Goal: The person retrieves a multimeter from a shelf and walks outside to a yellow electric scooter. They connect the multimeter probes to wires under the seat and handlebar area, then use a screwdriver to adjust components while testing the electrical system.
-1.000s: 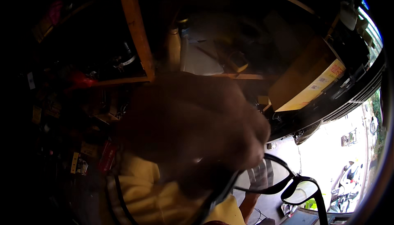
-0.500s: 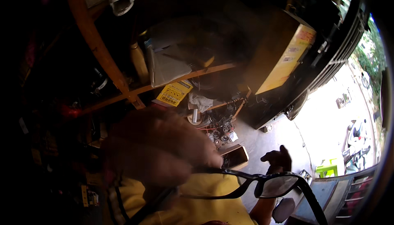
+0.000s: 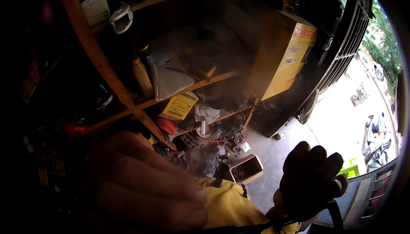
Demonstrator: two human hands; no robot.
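At the lower left, my left hand [image 3: 145, 178] is close to the camera, fingers bent and pressed together; whatever lies within its grip is hidden. Along the bottom edge runs a pair of black-framed glasses [image 3: 335, 215], partly cut off and close to both hands. My right hand [image 3: 309, 176], in shadow at the lower right, has curled fingers just over the frame; I cannot make out what is inside them. Yellow clothing [image 3: 226, 200] shows below and between the hands.
Wooden shelving [image 3: 109, 74] holds bottles, papers and assorted clutter. A large cardboard box [image 3: 286, 55] stands upper right. An open carton [image 3: 247, 170] sits on the concrete floor [image 3: 273, 161] among parts. Beyond the metal grille [image 3: 344, 57] are scooters [image 3: 376, 136] and a green stool [image 3: 352, 170].
The view has shifted, showing more floor and shelving. My left hand and the glasses have dropped toward the bottom edge. My right hand has risen beside the glasses, its fingers curling.
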